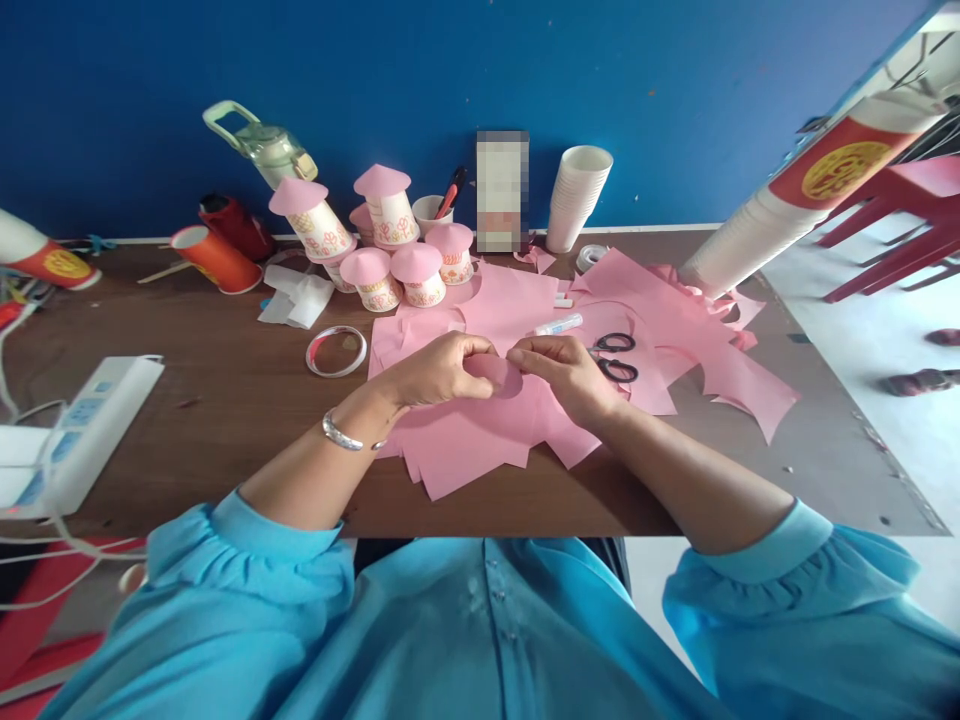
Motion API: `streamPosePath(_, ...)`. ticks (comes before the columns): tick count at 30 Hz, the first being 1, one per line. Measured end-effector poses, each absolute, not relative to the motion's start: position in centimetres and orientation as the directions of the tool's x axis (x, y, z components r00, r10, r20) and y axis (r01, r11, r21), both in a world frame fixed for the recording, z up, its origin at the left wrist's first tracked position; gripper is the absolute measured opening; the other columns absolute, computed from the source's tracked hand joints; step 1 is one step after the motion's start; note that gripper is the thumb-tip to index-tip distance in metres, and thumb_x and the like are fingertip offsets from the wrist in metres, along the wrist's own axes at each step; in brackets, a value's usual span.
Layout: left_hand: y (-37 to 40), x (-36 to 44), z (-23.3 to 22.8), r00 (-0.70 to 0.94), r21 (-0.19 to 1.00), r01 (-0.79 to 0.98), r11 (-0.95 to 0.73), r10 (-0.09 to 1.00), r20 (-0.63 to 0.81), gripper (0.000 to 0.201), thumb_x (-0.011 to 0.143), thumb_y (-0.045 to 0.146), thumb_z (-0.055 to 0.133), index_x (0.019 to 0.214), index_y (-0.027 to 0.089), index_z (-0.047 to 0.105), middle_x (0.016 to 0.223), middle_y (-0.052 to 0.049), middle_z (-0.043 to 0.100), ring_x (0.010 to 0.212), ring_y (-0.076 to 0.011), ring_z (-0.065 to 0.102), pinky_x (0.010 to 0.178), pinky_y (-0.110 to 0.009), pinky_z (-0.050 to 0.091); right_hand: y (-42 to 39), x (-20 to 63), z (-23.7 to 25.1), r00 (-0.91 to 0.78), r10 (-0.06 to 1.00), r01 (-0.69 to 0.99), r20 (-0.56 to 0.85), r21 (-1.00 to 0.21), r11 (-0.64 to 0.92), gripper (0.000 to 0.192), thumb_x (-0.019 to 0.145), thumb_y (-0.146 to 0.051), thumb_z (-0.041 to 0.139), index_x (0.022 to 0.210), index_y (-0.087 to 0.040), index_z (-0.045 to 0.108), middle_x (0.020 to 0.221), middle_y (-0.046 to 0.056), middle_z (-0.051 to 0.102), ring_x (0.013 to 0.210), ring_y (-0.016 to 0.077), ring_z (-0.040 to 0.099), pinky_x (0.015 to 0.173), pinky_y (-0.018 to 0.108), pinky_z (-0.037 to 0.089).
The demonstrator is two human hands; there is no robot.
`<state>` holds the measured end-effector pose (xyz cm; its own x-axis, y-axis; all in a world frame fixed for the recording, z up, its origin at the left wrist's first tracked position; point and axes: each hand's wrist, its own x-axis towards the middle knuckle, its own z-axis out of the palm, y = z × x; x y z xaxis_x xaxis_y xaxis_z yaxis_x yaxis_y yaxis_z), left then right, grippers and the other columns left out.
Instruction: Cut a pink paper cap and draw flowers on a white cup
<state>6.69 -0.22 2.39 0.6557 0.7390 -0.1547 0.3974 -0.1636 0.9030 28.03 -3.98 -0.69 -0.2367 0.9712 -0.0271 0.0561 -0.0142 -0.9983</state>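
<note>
Between my hands is a small curved piece of pink paper (507, 378), held over the middle of the table. My left hand (439, 372) grips its left side between thumb and fingers. At the paper's upper right edge, the fingertips of my right hand (564, 374) are pinched together. Flat pink paper sheets (465, 445) lie beneath both hands. Black-handled scissors (616, 358) rest just right of my right hand, with their blades partly hidden. A glue tube (559, 325) lies behind it.
Several paper cups with pink cone roofs (375, 270) stand behind my left hand. A tape roll (336, 352) lies at left, near a power strip (105, 420). Stacked white cups (579, 200) stand by the blue wall. Pink offcuts (739, 375) and a long cup stack (795, 205) are at right.
</note>
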Motion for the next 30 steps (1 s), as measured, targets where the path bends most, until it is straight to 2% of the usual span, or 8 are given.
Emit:
streamPosePath(4, -0.1, 6.7, 2.4, 0.653, 0.890, 0.430, -0.151, 0.733, -0.191, 0.011, 0.069, 0.025, 0.074, 0.076, 0.017, 0.069, 0.072, 0.001, 0.062, 0.069, -0.0151, 0.054, 0.061, -0.028, 0.039, -4.0, 28.0, -0.4, -0.254, 0.967, 0.064, -0.009, -0.998, 0.007, 0.045, 0.078, -0.063, 0.085, 0.072, -0.020, 0.074, 0.073, 0.000, 0.064, 0.072, 0.0149, 0.051, 0.068, 0.032, 0.040)
streamPosePath(8, -0.2, 6.6, 2.5, 0.657, 0.906, 0.412, -0.102, 0.722, -0.217, 0.012, 0.068, 0.025, 0.075, 0.076, 0.017, 0.071, 0.075, 0.000, 0.066, 0.071, -0.0151, 0.056, 0.063, -0.028, 0.040, -4.1, 27.9, -0.3, -0.259, 0.966, 0.053, -0.006, -0.999, 0.008, 0.038, 0.075, -0.055, 0.089, 0.071, -0.020, 0.075, 0.073, 0.000, 0.065, 0.072, 0.0147, 0.053, 0.069, 0.032, 0.040)
streamPosePath(13, -0.1, 6.6, 2.6, 0.645, 0.982, 0.132, 0.138, 0.740, -0.191, 0.029, 0.075, 0.039, 0.082, 0.090, 0.016, 0.075, 0.089, -0.005, 0.074, 0.084, -0.0190, 0.064, 0.077, -0.031, 0.048, -3.7, 27.9, -0.8, -0.146, 0.989, -0.196, -0.034, -0.979, -0.063, 0.037, 0.070, -0.052, 0.093, 0.071, -0.019, 0.074, 0.070, -0.001, 0.064, 0.069, 0.0124, 0.053, 0.070, 0.030, 0.043)
streamPosePath(17, 0.2, 6.4, 2.3, 0.568, 0.986, 0.034, 0.164, 0.809, -0.155, 0.024, 0.074, 0.037, 0.083, 0.080, 0.015, 0.073, 0.082, -0.003, 0.071, 0.081, -0.0166, 0.060, 0.078, -0.031, 0.046, -3.4, 27.8, -0.8, -0.150, 0.987, -0.313, -0.061, -0.944, -0.106, 0.038, 0.066, -0.051, 0.096, 0.070, -0.020, 0.074, 0.066, -0.003, 0.061, 0.066, 0.0112, 0.052, 0.068, 0.029, 0.044)
streamPosePath(24, 0.7, 6.2, 1.8, 0.577, 0.979, 0.001, 0.203, 0.800, -0.167, 0.024, 0.070, 0.037, 0.083, 0.076, 0.015, 0.075, 0.074, -0.002, 0.071, 0.072, -0.0147, 0.060, 0.070, -0.028, 0.044, -3.6, 27.8, -0.9, -0.280, 0.956, -0.298, -0.092, -0.938, -0.177, 0.045, 0.062, -0.057, 0.099, 0.075, -0.020, 0.078, 0.073, -0.001, 0.068, 0.071, 0.0129, 0.057, 0.075, 0.030, 0.048)
streamPosePath(30, 0.9, 5.9, 1.3, 0.595, 0.974, 0.040, 0.225, 0.777, -0.204, 0.026, 0.068, 0.037, 0.087, 0.077, 0.015, 0.077, 0.072, -0.002, 0.071, 0.069, -0.0145, 0.061, 0.068, -0.028, 0.047, -3.8, 27.7, -1.5, -0.377, 0.923, -0.200, -0.074, -0.967, -0.160, 0.035, 0.068, -0.048, 0.098, 0.074, -0.020, 0.079, 0.073, -0.001, 0.070, 0.077, 0.0148, 0.060, 0.081, 0.032, 0.047)
